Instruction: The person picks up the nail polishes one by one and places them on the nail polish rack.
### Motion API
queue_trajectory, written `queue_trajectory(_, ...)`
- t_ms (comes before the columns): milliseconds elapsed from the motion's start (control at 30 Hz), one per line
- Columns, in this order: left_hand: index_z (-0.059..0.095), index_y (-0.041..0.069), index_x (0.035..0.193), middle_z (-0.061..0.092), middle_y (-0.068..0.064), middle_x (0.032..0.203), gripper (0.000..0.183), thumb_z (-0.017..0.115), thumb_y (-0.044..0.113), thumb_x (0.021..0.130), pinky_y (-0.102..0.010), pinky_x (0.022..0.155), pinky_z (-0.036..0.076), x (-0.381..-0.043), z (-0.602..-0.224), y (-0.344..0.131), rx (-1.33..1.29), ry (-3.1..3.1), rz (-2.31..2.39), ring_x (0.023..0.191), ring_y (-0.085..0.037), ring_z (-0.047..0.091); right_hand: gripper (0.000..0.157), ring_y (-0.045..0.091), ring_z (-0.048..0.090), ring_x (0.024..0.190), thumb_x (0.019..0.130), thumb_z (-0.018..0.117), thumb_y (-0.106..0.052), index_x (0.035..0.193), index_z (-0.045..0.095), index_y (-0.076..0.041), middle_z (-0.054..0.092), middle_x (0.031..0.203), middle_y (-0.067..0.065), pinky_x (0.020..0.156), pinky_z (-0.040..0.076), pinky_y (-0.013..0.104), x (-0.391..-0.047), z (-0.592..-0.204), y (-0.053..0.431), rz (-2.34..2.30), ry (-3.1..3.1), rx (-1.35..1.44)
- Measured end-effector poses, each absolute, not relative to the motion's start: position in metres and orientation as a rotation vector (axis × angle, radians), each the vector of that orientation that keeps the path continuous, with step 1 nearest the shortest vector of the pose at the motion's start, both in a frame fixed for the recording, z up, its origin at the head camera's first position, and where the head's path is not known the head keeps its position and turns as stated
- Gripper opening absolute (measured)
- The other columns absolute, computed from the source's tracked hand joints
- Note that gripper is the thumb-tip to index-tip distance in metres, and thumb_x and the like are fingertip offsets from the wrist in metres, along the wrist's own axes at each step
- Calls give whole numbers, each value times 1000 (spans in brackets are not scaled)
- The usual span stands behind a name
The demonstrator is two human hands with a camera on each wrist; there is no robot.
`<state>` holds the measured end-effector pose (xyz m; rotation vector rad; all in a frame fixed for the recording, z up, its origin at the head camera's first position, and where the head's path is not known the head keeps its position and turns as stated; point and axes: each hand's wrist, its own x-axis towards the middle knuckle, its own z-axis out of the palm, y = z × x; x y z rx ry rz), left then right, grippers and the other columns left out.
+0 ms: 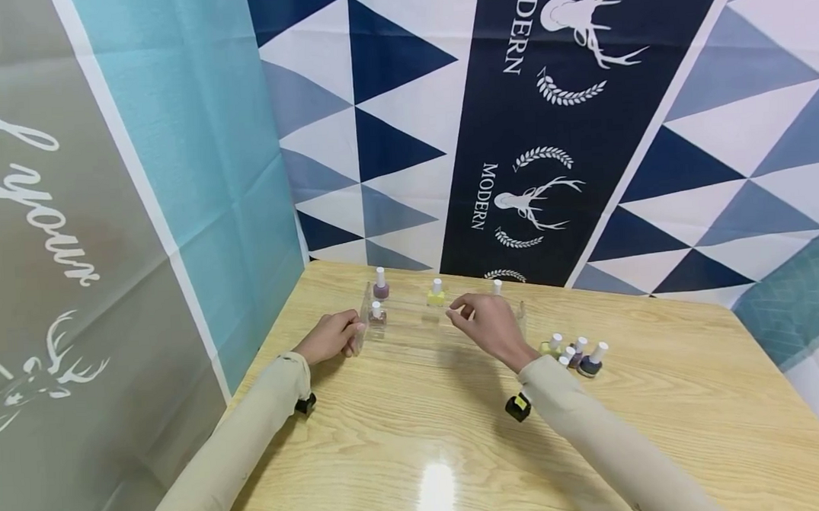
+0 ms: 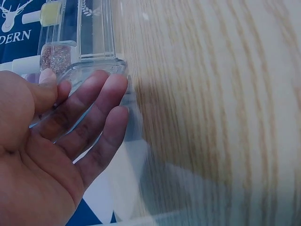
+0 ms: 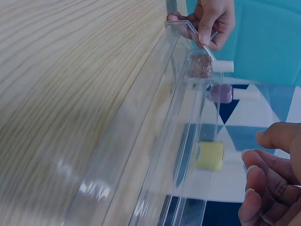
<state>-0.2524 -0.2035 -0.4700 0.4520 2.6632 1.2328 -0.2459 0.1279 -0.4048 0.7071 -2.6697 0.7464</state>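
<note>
A clear plastic tiered rack (image 3: pixel 136 117) stands on the table. My left hand (image 1: pixel 332 335) grips its left end panel (image 2: pixel 96 66), thumb on one side and fingers on the other. Next to that panel a glittery brownish-pink nail polish bottle (image 3: pixel 201 66) sits on a tier, with a purple one (image 3: pixel 222 93) behind it. Farther right on the back tier is a yellow nail polish bottle (image 1: pixel 436 296). My right hand (image 1: pixel 489 324) hovers over the rack near its white cap, fingers bent and thumb apart, holding nothing. A white-capped bottle (image 1: pixel 497 286) is partly hidden behind it.
Several more nail polish bottles with white caps, among them a dark one (image 1: pixel 589 363), stand clustered on the wooden table (image 1: pixel 390 439) right of the rack. Patterned cloth (image 1: pixel 404 134) hangs behind the table, and a blue and grey cloth (image 1: pixel 192 143) along its left side.
</note>
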Motion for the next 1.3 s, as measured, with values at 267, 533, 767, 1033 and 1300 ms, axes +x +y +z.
queue_trajectory(267, 58, 3, 96, 62, -9, 76, 24, 48, 19, 111, -31, 61, 58, -252, -470, -206, 463, 2673, 1219, 64, -19, 67, 13, 11, 61, 64, 96, 74, -21, 98, 79, -9, 72, 75, -3, 63, 53, 36, -241, -409, 160, 714, -2631, 687)
queue_trajectory(533, 58, 2, 98, 62, -9, 76, 24, 49, 20, 111, -31, 61, 57, -252, -470, -206, 472, 2679, 1192, 64, -20, 67, 18, 12, 61, 65, 98, 72, -23, 102, 79, -7, 72, 79, -1, 61, 52, 34, -233, -408, 188, 697, -2669, 634)
queue_trajectory(767, 59, 3, 98, 62, -7, 75, 24, 48, 20, 111, -30, 61, 56, -252, -469, -206, 481, 2690, 1175, 65, -19, 67, 15, 11, 62, 64, 99, 70, -19, 102, 79, -7, 71, 77, -3, 62, 52, 35, -222, -405, 214, 668, -2682, 593)
queue_trajectory(1033, 59, 3, 98, 62, -6, 74, 25, 48, 21, 111, -31, 62, 56, -252, -470, -207, 487, 2696, 1177, 64, -19, 67, 13, 10, 62, 63, 98, 72, -19, 101, 79, -8, 70, 74, -5, 60, 51, 35, -212, -404, 239, 630, -2656, 537)
queue_trajectory(1300, 59, 3, 99, 62, -6, 74, 25, 49, 22, 111, -31, 61, 55, -252, -471, -206, 489, 2687, 1184, 63, -18, 66, 10, 9, 62, 62, 96, 73, -16, 100, 79, -9, 70, 73, -5, 58, 51, 32, -202, -402, 255, 619, -2632, 523)
